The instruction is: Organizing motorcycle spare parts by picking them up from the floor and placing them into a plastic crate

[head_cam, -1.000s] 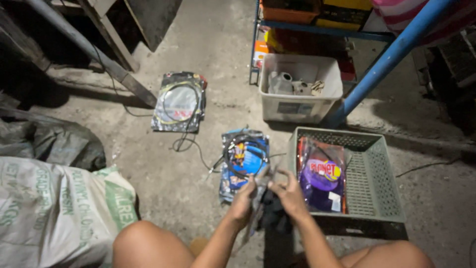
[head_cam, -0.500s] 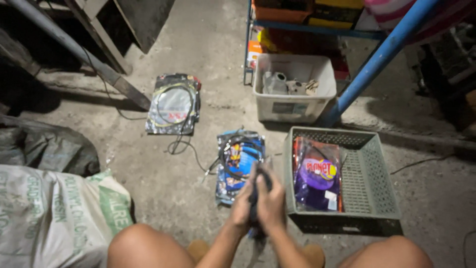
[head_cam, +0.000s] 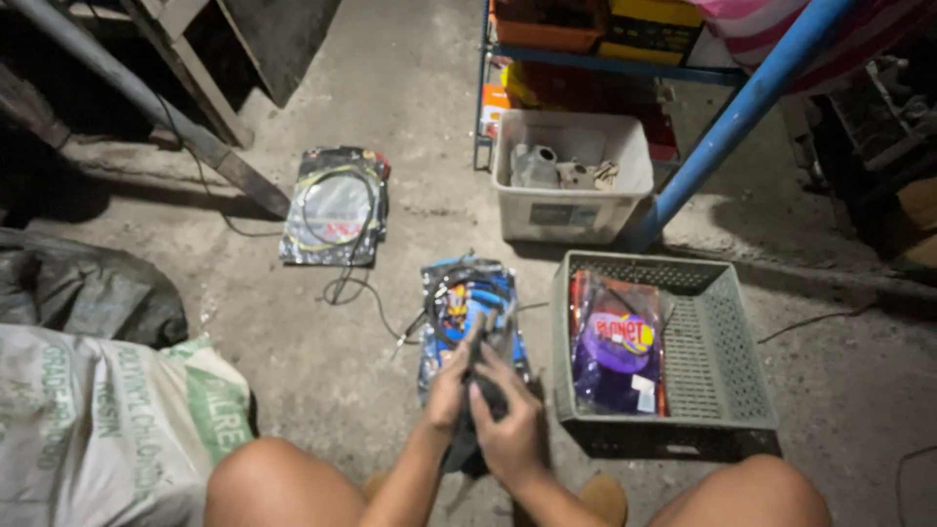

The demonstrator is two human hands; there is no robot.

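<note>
My left hand (head_cam: 447, 388) and my right hand (head_cam: 508, 422) are pressed together low in the head view, both gripping a dark bundled cable (head_cam: 480, 400) held upright between them. Directly beyond the hands lies a blue packaged cable (head_cam: 467, 298) on the concrete floor. To the right stands a grey perforated plastic basket (head_cam: 727, 332) with a purple and red packaged item (head_cam: 615, 342) lying inside. Farther left on the floor rests a clear packet with a coiled cable (head_cam: 335, 207).
A white plastic tub (head_cam: 571, 210) with metal parts sits under a blue shelf frame (head_cam: 722, 127). A printed white sack (head_cam: 107, 429) and dark bag (head_cam: 93, 293) lie at left. Wooden and metal beams (head_cam: 185, 127) lean at upper left. My bare knees frame the bottom edge.
My hands have closed together around the dark cable and drawn slightly nearer to me. The camera has shifted a little; the floor items stay put.
</note>
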